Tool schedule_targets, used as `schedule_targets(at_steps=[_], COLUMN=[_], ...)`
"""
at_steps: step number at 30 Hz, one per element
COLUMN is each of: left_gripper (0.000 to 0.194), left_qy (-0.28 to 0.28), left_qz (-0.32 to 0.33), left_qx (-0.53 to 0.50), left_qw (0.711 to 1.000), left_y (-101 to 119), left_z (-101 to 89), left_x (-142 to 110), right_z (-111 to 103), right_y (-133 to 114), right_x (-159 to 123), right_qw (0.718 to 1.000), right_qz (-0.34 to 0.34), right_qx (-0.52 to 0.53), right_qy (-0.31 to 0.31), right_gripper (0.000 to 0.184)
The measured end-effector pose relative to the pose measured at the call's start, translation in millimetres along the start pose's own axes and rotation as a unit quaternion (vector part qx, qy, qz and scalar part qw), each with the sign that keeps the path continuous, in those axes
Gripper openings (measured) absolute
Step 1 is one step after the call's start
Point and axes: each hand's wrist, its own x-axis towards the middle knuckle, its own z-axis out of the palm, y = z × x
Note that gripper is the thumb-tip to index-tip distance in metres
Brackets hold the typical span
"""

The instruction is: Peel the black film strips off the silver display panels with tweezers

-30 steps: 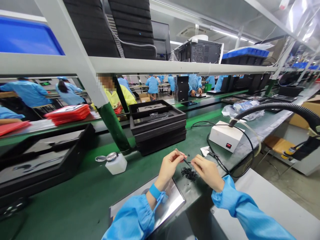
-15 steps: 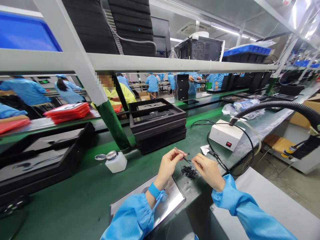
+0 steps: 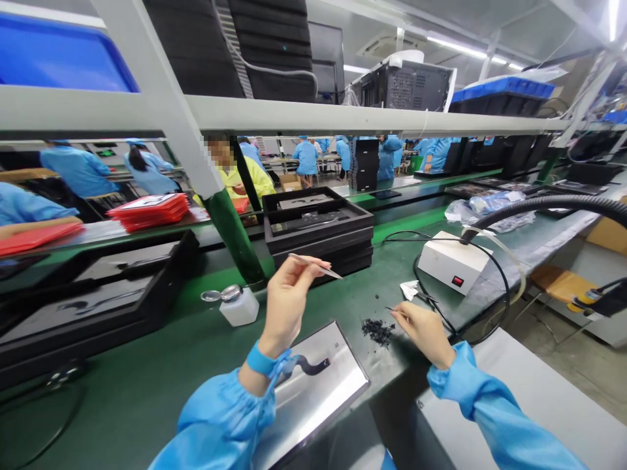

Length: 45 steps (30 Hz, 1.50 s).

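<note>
My left hand (image 3: 289, 294) is raised above the bench, fingers closed on a pair of slim metal tweezers (image 3: 326, 268) whose tips point right. Below that hand lies a flat silvery panel (image 3: 337, 365) with a dark flex cable (image 3: 313, 367) on it. My right hand (image 3: 424, 329) rests low over the bench, pinching a thin dark piece (image 3: 390, 309) whose kind I cannot make out. Just left of its fingertips is a loose heap of tiny black pieces (image 3: 377, 331). A blue band circles my left wrist.
A white dispenser bottle (image 3: 239, 307) with its lid raised stands left of my hands. Behind is a stack of black trays (image 3: 318, 228); another black tray (image 3: 161, 300) lies left. At right are a white box (image 3: 453, 261) with a black hose (image 3: 543, 205), cables and crumpled white tissue (image 3: 409, 290).
My left hand has moved up and left, away from the right hand, with the tweezers. The flex cable on the panel now shows. The right hand has shifted slightly right and the view has turned.
</note>
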Motion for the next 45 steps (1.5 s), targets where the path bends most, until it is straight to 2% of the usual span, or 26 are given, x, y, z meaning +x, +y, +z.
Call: schedule_targets(at_steps=[4,10,13,17,19,22,25,28,31,34,36,38,41,45], left_gripper=[0.014,0.013,0.012,0.012,0.012,0.01,0.009,0.009,0.011,0.013,0.015,0.015,0.013,0.008], left_qy=[-0.083,-0.137,-0.147,-0.133,-0.124,-0.114,-0.109,-0.117,-0.127,-0.121,-0.106,-0.094,-0.098,-0.113], left_qz=[-0.041,-0.064,-0.058,-0.037,-0.031,-0.027,-0.031,-0.035,-0.034,-0.032,-0.033,-0.034,-0.032,-0.003], left_qx=[0.038,0.083,0.107,0.126,0.131,0.137,0.133,0.112,0.092,0.089,0.096,0.109,0.139,0.172], left_qw=[0.995,0.985,0.982,0.982,0.983,0.984,0.985,0.986,0.987,0.988,0.989,0.989,0.985,0.979], left_y=[2,-4,-4,-3,-2,-2,-4,-9,-14,-16,-16,-13,-8,1], left_z=[4.0,-1.6,-3.1,-1.3,-3.5,-10.5,-13.7,-8.1,-0.1,0.8,-3.1,-8.3,-13.4,-14.5], left_x=[-19,-40,-44,-48,-50,-52,-52,-52,-54,-55,-55,-54,-56,-69], right_z=[7,4,10,39,52,55,42,30,27,25,22,18,7,-10], right_y=[2,17,-6,-56,-70,-65,-50,-48,-54,-53,-47,-37,-27,-33], right_x=[10,14,10,0,-5,-7,-3,6,13,15,16,18,23,20], right_qw=[1.0,1.0,0.999,0.98,0.974,0.982,0.976,0.944,0.903,0.872,0.863,0.865,0.885,0.908], right_qz=[0.014,0.011,-0.053,-0.176,-0.191,-0.127,-0.034,0.03,0.079,0.123,0.149,0.174,0.195,0.187], right_qx=[0.007,-0.023,-0.003,0.061,0.086,0.131,0.214,0.328,0.421,0.473,0.483,0.47,0.423,0.375], right_qy=[-0.02,0.005,-0.008,-0.076,-0.085,-0.055,-0.013,-0.016,-0.03,-0.03,-0.027,-0.023,-0.019,-0.002], right_gripper=[0.015,0.019,0.021,0.023,0.021,0.028,0.03,0.032,0.044,0.055,0.057,0.057,0.051,0.037])
